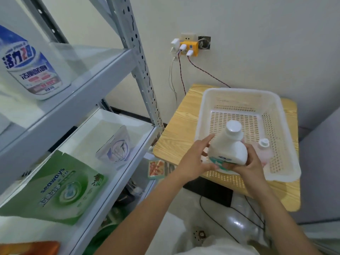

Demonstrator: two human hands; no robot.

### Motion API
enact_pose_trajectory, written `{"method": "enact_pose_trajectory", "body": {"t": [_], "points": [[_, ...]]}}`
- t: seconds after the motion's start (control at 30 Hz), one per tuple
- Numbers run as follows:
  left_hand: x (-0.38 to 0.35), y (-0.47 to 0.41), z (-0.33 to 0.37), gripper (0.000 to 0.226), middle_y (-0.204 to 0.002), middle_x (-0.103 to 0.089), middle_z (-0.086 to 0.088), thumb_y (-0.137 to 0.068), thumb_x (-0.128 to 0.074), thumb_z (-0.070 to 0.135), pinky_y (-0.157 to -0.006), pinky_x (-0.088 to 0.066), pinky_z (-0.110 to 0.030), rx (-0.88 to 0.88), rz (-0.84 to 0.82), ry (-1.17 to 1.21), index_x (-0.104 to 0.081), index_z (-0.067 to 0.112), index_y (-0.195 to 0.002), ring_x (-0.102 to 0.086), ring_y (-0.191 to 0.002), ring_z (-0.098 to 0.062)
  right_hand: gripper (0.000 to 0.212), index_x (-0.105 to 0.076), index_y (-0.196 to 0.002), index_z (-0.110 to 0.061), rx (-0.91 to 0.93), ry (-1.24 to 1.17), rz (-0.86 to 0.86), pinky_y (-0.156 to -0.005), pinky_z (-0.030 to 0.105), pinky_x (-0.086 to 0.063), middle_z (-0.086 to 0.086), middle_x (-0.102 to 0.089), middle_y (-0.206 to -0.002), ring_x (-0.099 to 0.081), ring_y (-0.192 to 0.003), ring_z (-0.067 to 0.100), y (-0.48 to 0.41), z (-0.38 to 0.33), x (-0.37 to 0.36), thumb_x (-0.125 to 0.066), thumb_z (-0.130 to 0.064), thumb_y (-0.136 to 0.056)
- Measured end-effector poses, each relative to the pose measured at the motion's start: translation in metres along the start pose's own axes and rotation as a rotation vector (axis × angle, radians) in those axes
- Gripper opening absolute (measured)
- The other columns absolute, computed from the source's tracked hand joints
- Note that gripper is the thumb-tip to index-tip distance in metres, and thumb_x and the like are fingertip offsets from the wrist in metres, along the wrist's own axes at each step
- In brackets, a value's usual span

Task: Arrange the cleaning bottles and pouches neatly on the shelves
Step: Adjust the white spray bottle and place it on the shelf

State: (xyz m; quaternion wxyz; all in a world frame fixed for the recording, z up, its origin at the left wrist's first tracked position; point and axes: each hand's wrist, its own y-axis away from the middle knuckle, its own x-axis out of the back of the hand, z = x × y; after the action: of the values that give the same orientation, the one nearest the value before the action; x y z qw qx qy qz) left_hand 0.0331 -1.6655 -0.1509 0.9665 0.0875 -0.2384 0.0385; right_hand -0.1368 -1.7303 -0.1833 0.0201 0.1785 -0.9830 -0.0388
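A white bottle [229, 144] with a white cap and a green label is held upright above the near edge of the white plastic basket [276, 111]. My right hand [252, 162] grips its lower body from the right. My left hand [196, 159] touches its left side with straight fingers. A pale pink bottle [265, 150] lies in the basket behind it. On the grey metal shelves [103, 74] stand a blue-and-white bottle [31, 65] on the upper level, and a green pouch [60, 188] and a clear pouch [116, 146] on the lower level.
The basket sits on a small wooden table [176, 129] to the right of the shelves. A yellow plug adapter [189, 47] with cables hangs on the wall. A black box [211, 192] and cables lie below the table. An orange item [31, 248] shows at the bottom left.
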Motion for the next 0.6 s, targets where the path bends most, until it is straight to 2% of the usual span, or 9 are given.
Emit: {"method": "enact_pose_trajectory", "body": {"t": [0.17, 0.4, 0.53, 0.6], "points": [[-0.005, -0.029, -0.002, 0.068, -0.119, -0.054, 0.008, -0.078, -0.077, 0.024, -0.080, -0.052, -0.036, -0.017, 0.091, -0.130, -0.043, 0.030, -0.136, -0.056, -0.092, -0.012, 0.079, -0.045, -0.130, -0.025, -0.023, 0.057, -0.016, -0.084, 0.039, -0.054, 0.000, -0.055, -0.123, -0.052, -0.115, 0.021, -0.016, 0.006, 0.002, -0.081, -0.003, -0.064], [-0.006, -0.059, -0.007, 0.055, -0.115, -0.064, 0.005, -0.081, -0.073, 0.025, -0.076, -0.050, -0.036, -0.028, 0.134, -0.347, -0.045, 0.027, -0.128, -0.059, -0.101, -0.018, 0.070, -0.048, -0.116, -0.037, -0.009, 0.255, 0.050, -0.080, 0.033, -0.048, -0.018, -0.057, -0.104, -0.055, -0.102, 0.015, -0.043, 0.008, 0.004, -0.084, -0.010, -0.062], [-0.021, -0.062, -0.030, 0.043, -0.108, -0.065, -0.002, -0.081, -0.071, 0.030, -0.076, -0.052, -0.043, 0.033, 0.046, -0.465, -0.050, 0.021, -0.117, -0.059, -0.099, -0.025, 0.048, -0.049, -0.105, -0.026, -0.065, 0.474, -0.030, -0.078, 0.033, -0.044, -0.004, -0.058, -0.098, -0.056, -0.097, 0.021, -0.049, 0.025, -0.007, -0.080, -0.015, -0.070], [-0.028, -0.062, -0.043, 0.043, -0.109, -0.064, -0.006, -0.083, -0.070, 0.029, -0.079, -0.050, -0.042, 0.073, 0.027, -0.466, -0.051, 0.020, -0.121, -0.057, -0.100, -0.027, 0.051, -0.050, -0.109, -0.025, -0.117, 0.550, -0.098, -0.079, 0.032, -0.043, -0.004, -0.057, -0.101, -0.055, -0.096, 0.020, -0.051, 0.037, -0.007, -0.081, -0.020, -0.069]]}}
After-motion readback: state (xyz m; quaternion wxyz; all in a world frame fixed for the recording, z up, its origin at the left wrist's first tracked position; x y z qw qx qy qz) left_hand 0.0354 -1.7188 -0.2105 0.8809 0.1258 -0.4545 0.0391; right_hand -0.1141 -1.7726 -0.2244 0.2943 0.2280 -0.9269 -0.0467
